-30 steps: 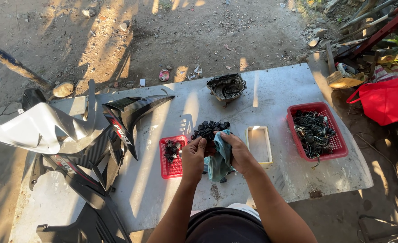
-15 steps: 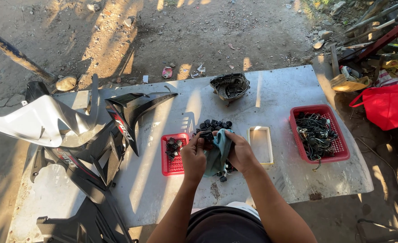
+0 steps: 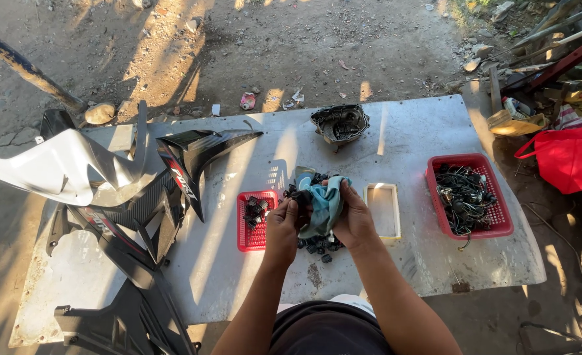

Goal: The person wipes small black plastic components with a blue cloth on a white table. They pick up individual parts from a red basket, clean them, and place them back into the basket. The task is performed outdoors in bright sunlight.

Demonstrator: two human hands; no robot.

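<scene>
Over the middle of a white table (image 3: 383,263), my left hand (image 3: 283,223) pinches a small black part against a teal cloth (image 3: 324,200). My right hand (image 3: 353,220) grips that cloth from the right side. Under and behind both hands lies a pile of small black parts (image 3: 317,244), partly hidden by the cloth. A small red basket (image 3: 246,238) holding a few black parts sits just left of my left hand.
A cream rectangular tray (image 3: 383,210) lies right of my hands. A larger red basket (image 3: 495,220) of black wiring is further right. A dark round housing (image 3: 339,123) sits at the far edge. Black and white motorcycle fairings (image 3: 107,190) cover the left. A red bag (image 3: 570,158) stands right.
Both hands stay together over the pile, working the cloth around a small black part. The view shifts slightly; nothing on the table has moved.
</scene>
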